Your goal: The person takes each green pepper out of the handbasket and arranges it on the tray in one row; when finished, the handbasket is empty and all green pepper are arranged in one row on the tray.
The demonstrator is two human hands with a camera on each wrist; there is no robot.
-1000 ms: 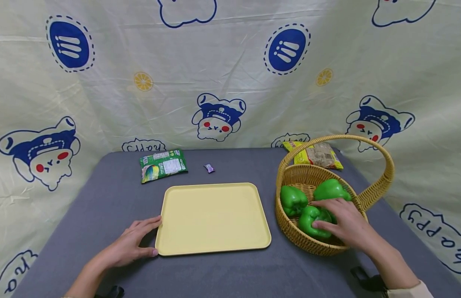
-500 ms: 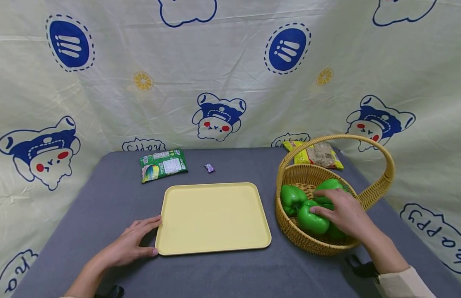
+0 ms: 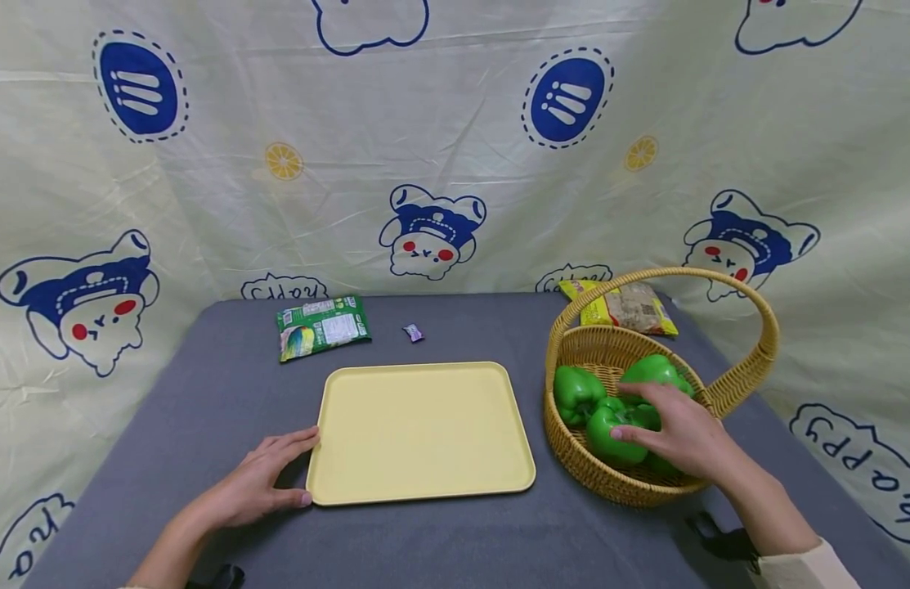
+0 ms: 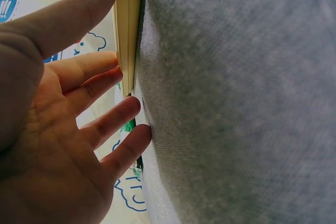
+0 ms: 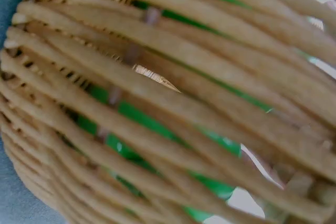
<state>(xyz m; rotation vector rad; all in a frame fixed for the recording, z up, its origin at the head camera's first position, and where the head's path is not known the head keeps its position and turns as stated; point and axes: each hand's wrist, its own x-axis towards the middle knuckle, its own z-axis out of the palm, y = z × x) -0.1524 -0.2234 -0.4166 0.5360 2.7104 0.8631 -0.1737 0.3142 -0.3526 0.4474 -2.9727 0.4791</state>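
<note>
In the head view, my left hand (image 3: 256, 484) rests at the left edge of a pale yellow tray (image 3: 425, 433), fingers extended. The left wrist view shows the thumb (image 4: 79, 11) against the tray's side (image 4: 126, 30). My right hand (image 3: 679, 429) reaches into a wicker basket (image 3: 598, 483) of several green bell peppers. One bell pepper (image 3: 576, 393) lies at the left, another (image 3: 652, 372) at the back. My right thumb touches the front bell pepper (image 3: 609, 429). Whether the right fingers grip a pepper is hidden; the right wrist view shows only basket weave (image 5: 157, 87) with green behind.
A green snack packet (image 3: 322, 327) and a tiny purple wrapped sweet (image 3: 414, 332) lie behind the tray. Behind the basket is a yellow packet (image 3: 631, 307). The basket's tall handle (image 3: 749, 376) arches over its opening. A printed cloth (image 3: 455, 123) hangs at the back.
My right hand has moved slightly right among the peppers, and its thumb has lowered since half a second ago. The front bell pepper has shifted a little left. My left hand and the tray stay put.
</note>
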